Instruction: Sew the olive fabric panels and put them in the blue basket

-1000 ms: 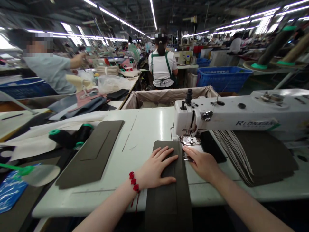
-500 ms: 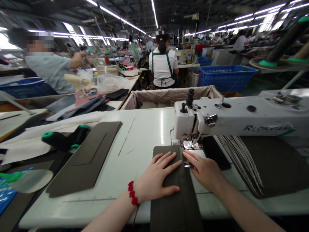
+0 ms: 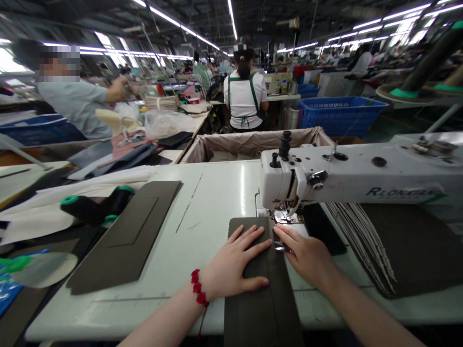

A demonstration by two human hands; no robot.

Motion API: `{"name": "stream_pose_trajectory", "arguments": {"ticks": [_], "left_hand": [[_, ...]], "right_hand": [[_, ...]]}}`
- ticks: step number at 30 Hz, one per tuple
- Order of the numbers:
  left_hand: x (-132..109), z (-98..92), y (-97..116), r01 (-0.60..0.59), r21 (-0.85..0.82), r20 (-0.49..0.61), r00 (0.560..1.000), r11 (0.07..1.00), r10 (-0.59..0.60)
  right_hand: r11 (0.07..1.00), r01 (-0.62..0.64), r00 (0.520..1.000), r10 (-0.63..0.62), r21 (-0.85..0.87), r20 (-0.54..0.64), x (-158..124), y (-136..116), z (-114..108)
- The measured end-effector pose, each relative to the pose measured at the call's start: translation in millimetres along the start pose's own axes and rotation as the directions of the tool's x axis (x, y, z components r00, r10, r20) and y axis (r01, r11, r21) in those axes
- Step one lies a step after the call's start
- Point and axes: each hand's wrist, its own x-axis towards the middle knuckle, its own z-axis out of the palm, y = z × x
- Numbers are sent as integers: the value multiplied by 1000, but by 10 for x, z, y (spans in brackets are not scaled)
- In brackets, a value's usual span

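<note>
My left hand [image 3: 237, 262] lies flat with spread fingers on a dark olive fabric panel [image 3: 249, 318]. The panel runs from the table's front edge up to just before the sewing machine's needle plate [image 3: 287, 218]. My right hand [image 3: 311, 258] rests at the panel's right edge, its fingertips touching the cloth near the presser foot. Small metal thread snips [image 3: 280, 246] stick out from under its curled fingers, pointing left; their handles are hidden in the palm. Above is the white sewing machine head [image 3: 347, 178].
Stacked olive pieces [image 3: 126, 241] lie at left beside black thread spools [image 3: 85, 210]. At right, under the machine arm, are a dark flat object [image 3: 325, 229] and layered olive pieces with pale edges [image 3: 408, 250]. A cloth-lined bin [image 3: 220, 144] stands behind the table; two co-workers are beyond.
</note>
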Motion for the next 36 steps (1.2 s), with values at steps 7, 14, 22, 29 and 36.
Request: {"name": "stream_pose_trajectory", "arguments": {"ticks": [7,14,22,29,36], "left_hand": [[16,-6,-26,3,31,-2,1000,1000,-3],[-2,-1,-48,-9,31,-6,1000,999,9],[-12,-20,-44,-21,26,-68,997,999,23],[-14,-34,-36,-23,26,-59,998,999,24],[-10,-27,-39,-11,27,-58,998,1000,13]], "right_hand": [[1000,4,1000,-4,8,1,4,8,-4],[1000,2,1000,-2,8,6,0,16,-6],[1000,3,1000,-3,-1,6,-3,12,-6],[1000,3,1000,-3,5,4,9,0,-22],[1000,3,1000,-3,3,8,-2,9,-25]]}}
